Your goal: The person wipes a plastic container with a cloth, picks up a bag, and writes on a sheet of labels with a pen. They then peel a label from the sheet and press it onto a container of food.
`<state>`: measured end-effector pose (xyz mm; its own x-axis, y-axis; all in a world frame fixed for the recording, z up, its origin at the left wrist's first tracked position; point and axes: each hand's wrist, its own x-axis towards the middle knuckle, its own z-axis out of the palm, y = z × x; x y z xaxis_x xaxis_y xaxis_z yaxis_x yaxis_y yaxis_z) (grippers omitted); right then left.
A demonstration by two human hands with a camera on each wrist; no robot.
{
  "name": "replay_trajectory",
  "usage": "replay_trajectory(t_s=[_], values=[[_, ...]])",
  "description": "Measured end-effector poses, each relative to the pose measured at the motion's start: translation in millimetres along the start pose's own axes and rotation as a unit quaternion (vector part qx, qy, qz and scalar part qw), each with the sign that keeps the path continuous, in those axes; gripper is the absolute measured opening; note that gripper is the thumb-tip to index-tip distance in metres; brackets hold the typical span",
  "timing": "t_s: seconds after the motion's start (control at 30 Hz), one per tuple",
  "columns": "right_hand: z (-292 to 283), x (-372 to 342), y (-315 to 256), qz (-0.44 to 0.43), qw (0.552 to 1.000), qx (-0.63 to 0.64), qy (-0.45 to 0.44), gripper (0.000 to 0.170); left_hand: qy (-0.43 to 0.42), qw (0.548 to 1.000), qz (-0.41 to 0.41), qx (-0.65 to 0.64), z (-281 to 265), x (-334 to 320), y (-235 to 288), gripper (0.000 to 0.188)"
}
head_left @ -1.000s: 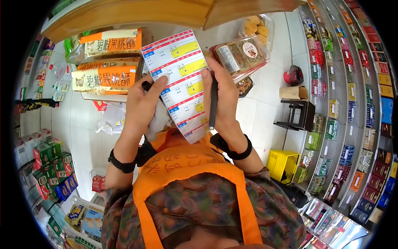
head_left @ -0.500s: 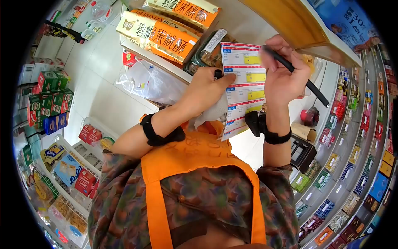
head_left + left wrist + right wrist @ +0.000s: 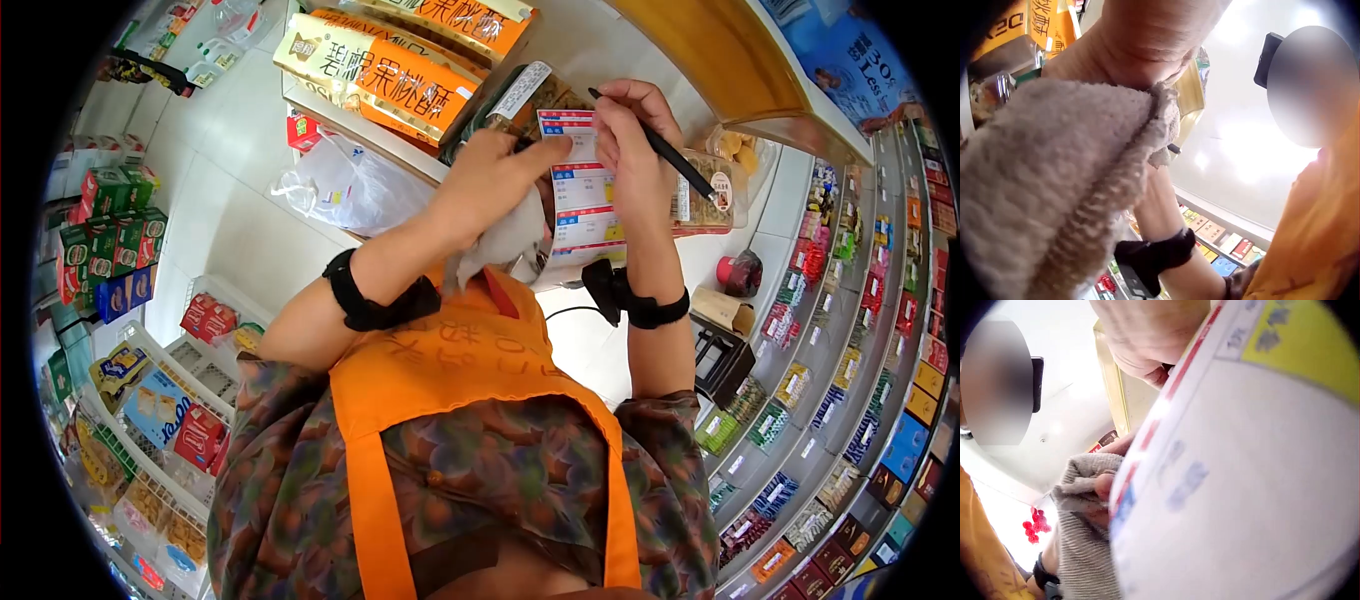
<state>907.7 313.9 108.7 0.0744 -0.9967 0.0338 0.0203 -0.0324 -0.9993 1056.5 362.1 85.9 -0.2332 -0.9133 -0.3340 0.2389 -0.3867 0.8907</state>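
A printed sheet of price labels (image 3: 582,185), with red, blue and yellow bands, is held upright before the orange apron. My left hand (image 3: 500,178) grips its left edge, thumb across the front. A grey knitted cloth (image 3: 1054,181) hangs below that hand and fills much of the left wrist view. In my right hand (image 3: 645,160), over the sheet's right side, is a black pen (image 3: 682,168), its narrow tip pointing up and left near the sheet's top. The sheet (image 3: 1254,481) covers much of the right wrist view, where handwriting shows on a yellow field.
Orange-and-cream pastry packs (image 3: 375,75) lie in a box at the upper left, beside a clear plastic bag (image 3: 345,185). A clear food tray (image 3: 535,95) sits behind the sheet. A wooden ledge (image 3: 735,70) crosses the upper right. Stocked shelves (image 3: 815,400) line the right.
The view has swung round. My right hand has lifted the pen from alongside the sheet, tip now near its top. My left hand still holds the sheet; a black cap-like piece there is no longer visible.
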Motion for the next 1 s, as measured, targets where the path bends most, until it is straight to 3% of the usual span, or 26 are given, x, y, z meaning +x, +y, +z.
replay_trajectory(t_s=[0.13, 0.2, 0.3, 0.4, 0.63, 0.83, 1.0], values=[[0, -1, -6, 0.022, 0.999, 0.002, -0.023, 0.007, 0.062, 0.991, 0.047, 0.109, -2, 11, -13, 0.027], [0, 1, -6, 0.027, 0.999, -0.018, -0.027, 0.005, 0.068, 0.992, 0.048, 0.094, 0, 10, -14, 0.027], [1, 4, 8, -0.036, 0.999, -0.008, -0.031, 0.008, 0.08, 0.994, 0.03, 0.07, 2, 6, -11, 0.032], [2, 1, 9, -0.015, 1.0, -0.008, 0.012, 0.014, 0.098, 0.992, 0.024, 0.076, 2, 8, -14, 0.035], [4, 0, 12, -0.033, 0.997, -0.072, -0.007, 0.015, 0.108, 0.991, 0.05, 0.059, 4, 6, -17, 0.035], [6, -2, 13, -0.036, 0.995, -0.089, -0.017, 0.015, 0.108, 0.992, 0.018, 0.055, 3, 6, -18, 0.036], [5, 0, 15, -0.06, 0.989, -0.132, -0.009, 0.015, 0.116, 0.987, 0.033, 0.102, 3, 6, -16, 0.035]])
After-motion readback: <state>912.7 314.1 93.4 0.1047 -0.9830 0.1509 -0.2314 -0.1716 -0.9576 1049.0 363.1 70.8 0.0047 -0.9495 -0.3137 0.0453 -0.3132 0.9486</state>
